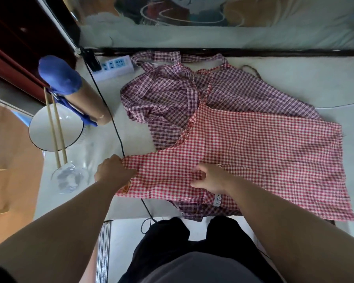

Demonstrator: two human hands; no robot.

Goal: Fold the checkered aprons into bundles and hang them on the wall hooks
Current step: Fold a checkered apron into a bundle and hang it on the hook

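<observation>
A red-and-white checkered apron point(253, 152) lies spread flat on the white table point(294, 78), reaching to the front edge. My left hand point(112, 170) pinches its left corner with curled fingers. My right hand point(209, 177) grips a fold of the cloth near its middle. Behind it a darker purple-and-white checkered apron point(172, 94) lies crumpled, its straps trailing toward the wall. A bit of purple checkered cloth point(192, 211) also shows under the red apron's front edge. No wall hooks are in view.
At the back left a white power strip point(114, 66) has a black cable point(110, 117) running forward under the red apron. A brown cylinder with blue cloth point(70, 86), a white bowl point(55, 129) bearing chopsticks and a clear plastic bag point(67, 176) occupy the left side.
</observation>
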